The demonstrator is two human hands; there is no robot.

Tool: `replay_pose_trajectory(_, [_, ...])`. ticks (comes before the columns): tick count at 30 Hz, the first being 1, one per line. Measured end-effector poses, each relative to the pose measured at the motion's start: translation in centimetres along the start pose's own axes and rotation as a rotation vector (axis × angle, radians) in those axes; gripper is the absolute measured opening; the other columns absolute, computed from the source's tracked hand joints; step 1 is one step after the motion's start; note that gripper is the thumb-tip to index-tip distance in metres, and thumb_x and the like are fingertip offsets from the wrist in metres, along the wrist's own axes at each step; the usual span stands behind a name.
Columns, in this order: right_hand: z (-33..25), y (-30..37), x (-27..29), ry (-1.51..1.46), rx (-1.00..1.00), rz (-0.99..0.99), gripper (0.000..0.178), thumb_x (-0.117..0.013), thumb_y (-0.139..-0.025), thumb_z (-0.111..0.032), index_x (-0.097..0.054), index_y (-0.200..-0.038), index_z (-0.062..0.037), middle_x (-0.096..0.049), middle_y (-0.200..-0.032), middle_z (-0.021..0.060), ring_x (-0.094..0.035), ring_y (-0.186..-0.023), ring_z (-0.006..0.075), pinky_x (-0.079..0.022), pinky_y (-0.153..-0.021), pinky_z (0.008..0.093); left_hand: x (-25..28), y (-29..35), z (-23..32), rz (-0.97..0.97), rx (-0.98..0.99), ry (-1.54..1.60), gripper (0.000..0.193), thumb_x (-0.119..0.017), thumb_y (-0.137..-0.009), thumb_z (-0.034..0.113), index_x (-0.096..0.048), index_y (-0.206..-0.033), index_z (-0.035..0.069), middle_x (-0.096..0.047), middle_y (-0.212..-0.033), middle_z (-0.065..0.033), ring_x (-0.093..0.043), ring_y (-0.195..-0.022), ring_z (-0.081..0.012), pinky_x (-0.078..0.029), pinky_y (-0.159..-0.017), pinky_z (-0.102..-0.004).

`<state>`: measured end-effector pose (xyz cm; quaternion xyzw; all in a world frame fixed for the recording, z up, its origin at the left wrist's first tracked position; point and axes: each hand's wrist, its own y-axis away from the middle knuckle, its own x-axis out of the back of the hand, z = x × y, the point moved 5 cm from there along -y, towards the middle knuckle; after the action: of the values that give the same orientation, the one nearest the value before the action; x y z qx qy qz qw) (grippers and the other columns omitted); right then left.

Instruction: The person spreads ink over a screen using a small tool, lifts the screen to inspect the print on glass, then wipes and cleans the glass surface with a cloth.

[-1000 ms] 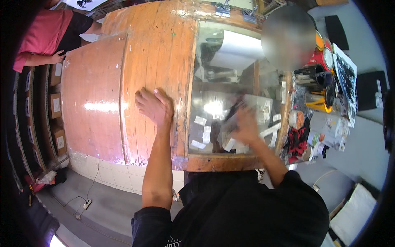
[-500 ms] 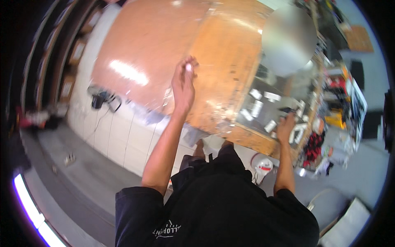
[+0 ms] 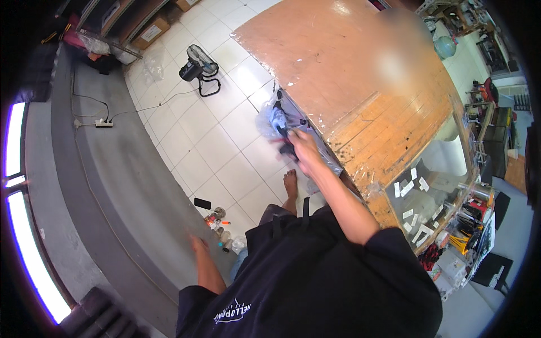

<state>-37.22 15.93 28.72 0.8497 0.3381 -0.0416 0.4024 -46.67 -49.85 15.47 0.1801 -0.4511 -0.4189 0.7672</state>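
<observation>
My right hand (image 3: 304, 147) reaches across to the left edge of the wooden table (image 3: 332, 62). Its fingers are closed around a dark, partly reddish thing (image 3: 288, 151), blurred and partly hidden by the hand. Just beyond it, clear plastic bags (image 3: 277, 119) with bluish and black contents hang at the table's side. Low on the left, my left hand (image 3: 198, 245) hangs beside the grey ledge, near small items on the floor. Motion smears its fingers.
A black floor fan (image 3: 199, 69) stands on white tiles, its cord running to a power strip (image 3: 103, 123) on the grey ledge (image 3: 121, 186). A dark phone-like slab (image 3: 202, 203) lies by the ledge. White pieces (image 3: 407, 188) lie on the glass panel at right, beside cluttered tools (image 3: 465, 239).
The view has swung left, bringing the fan and ledge closer to the middle. My right hand has left the glass panel for the table's left edge; my left hand has dropped from above the table.
</observation>
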Motion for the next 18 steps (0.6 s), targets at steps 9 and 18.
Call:
replay_pose_trajectory(9, [-1.0, -7.4, 0.2, 0.116, 0.079, 0.240, 0.029, -0.057, -0.095, -0.018, -0.057, -0.121, -0.0057, -0.064, -0.111, 0.0087, -0.063, -0.097, 0.0239, -0.055, -0.082, 0.0406, -2.1, 8.8, -13.0, -0.095, 0.054, -0.558, 0.053, -0.054, -0.098, 0.054, -0.055, -0.121, 0.006, -0.059, -0.100, -0.0125, -0.056, -0.089, -0.0287, -0.048, -0.072, -0.0438])
replay_pose_trajectory(18, [1.1, 19.0, 23.1, 0.475, 0.564, 0.502, 0.026, -0.066, -0.092, -0.010, -0.069, -0.115, -0.0001, -0.072, -0.107, 0.0104, -0.067, -0.094, 0.0162, -0.055, -0.085, 0.0317, -21.0, 6.8, 7.0, 0.196, -0.956, -1.043, 0.060, -0.053, -0.099, 0.046, -0.050, -0.130, -0.005, -0.063, -0.104, -0.0238, -0.060, -0.105, -0.0417, -0.051, -0.085, -0.0525])
